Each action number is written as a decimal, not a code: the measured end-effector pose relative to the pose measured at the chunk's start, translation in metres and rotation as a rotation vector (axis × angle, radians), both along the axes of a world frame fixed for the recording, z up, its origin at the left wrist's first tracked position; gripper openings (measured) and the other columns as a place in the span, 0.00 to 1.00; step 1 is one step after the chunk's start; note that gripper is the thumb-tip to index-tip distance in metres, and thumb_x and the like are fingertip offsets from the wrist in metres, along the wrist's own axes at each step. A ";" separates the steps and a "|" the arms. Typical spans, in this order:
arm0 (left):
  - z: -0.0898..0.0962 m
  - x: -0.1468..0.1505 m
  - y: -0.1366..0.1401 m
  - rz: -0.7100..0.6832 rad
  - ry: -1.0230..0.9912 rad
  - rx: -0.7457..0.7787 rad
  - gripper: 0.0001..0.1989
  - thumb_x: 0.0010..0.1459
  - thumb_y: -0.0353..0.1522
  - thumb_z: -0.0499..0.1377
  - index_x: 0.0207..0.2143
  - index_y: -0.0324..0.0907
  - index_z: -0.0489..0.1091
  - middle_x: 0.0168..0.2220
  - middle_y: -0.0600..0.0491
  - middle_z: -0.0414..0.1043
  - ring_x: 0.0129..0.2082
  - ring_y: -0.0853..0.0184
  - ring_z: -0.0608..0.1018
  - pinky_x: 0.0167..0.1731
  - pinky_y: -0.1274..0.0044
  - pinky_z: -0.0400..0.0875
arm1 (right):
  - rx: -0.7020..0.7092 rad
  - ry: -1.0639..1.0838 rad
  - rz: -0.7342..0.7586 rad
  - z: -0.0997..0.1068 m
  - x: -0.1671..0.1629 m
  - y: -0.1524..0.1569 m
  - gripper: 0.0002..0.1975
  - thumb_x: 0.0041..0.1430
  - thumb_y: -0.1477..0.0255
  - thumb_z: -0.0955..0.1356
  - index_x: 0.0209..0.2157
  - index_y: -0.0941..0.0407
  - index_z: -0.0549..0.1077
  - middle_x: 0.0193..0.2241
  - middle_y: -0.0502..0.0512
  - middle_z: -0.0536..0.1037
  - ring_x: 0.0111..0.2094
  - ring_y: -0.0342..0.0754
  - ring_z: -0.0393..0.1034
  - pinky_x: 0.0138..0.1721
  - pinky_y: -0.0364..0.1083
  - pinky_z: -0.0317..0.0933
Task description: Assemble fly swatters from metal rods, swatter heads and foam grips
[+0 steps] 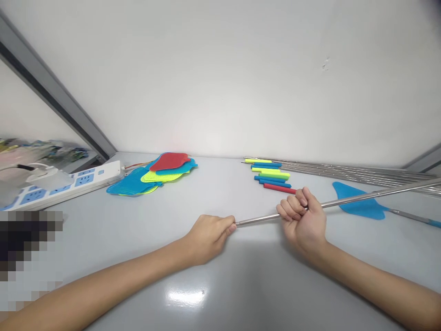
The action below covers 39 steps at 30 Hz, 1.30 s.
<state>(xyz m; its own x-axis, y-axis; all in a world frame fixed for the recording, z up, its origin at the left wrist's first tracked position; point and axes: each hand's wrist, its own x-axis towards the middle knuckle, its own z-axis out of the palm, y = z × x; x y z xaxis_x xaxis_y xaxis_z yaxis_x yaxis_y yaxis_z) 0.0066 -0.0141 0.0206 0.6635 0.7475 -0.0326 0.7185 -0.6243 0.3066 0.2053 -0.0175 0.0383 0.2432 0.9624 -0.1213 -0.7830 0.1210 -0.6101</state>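
A shiny telescopic metal rod (365,196) slants across the front of me, its right end running out of view. My left hand (210,239) is closed around its thinner left tip. Further along, my right hand (305,220) wraps its fingers around the rod, palm turned up. Beyond the right hand lies a blue fly swatter (361,207) with a metal shaft, partly crossed by the rod. Coloured handle tubes (272,174) in yellow, blue and red lie in a row behind my right hand.
Fly swatter heads (165,170) in red, blue and yellow are piled at the back left. A white power strip (86,181) with plugs lies at far left. More metal rods (330,171) stretch along the white wall (220,82). Part of the lower left is pixelated.
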 end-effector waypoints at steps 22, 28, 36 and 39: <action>0.001 0.001 0.000 0.009 0.010 0.011 0.15 0.60 0.35 0.36 0.24 0.42 0.53 0.17 0.59 0.58 0.17 0.72 0.62 0.19 0.80 0.50 | 0.019 0.000 0.027 -0.002 -0.004 -0.004 0.16 0.52 0.71 0.61 0.17 0.57 0.50 0.11 0.42 0.39 0.14 0.37 0.33 0.14 0.39 0.35; 0.000 0.002 0.001 0.017 0.021 0.016 0.15 0.60 0.35 0.36 0.24 0.42 0.54 0.17 0.59 0.59 0.17 0.71 0.63 0.19 0.80 0.50 | -0.007 0.010 0.034 -0.002 -0.002 0.000 0.15 0.53 0.70 0.60 0.17 0.57 0.50 0.12 0.42 0.40 0.13 0.37 0.33 0.14 0.39 0.36; 0.000 0.001 0.000 0.007 0.020 0.020 0.14 0.60 0.36 0.36 0.25 0.43 0.54 0.18 0.59 0.59 0.17 0.71 0.63 0.19 0.81 0.51 | -0.051 0.033 0.066 -0.004 0.001 0.005 0.15 0.51 0.72 0.61 0.16 0.57 0.50 0.12 0.42 0.41 0.13 0.37 0.35 0.13 0.38 0.38; 0.001 0.001 -0.001 0.007 -0.001 0.009 0.14 0.60 0.36 0.36 0.25 0.43 0.54 0.17 0.59 0.59 0.17 0.72 0.63 0.19 0.81 0.52 | -0.055 0.031 0.076 -0.004 0.001 0.006 0.15 0.50 0.73 0.61 0.16 0.57 0.50 0.12 0.42 0.41 0.13 0.36 0.35 0.13 0.38 0.39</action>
<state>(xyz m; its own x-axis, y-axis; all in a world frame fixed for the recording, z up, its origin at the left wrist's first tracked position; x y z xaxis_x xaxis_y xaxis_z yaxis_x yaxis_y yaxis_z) 0.0076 -0.0151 0.0218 0.6586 0.7521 -0.0253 0.7221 -0.6222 0.3024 0.2059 -0.0115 0.0345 0.1648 0.9696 -0.1809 -0.8074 0.0273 -0.5894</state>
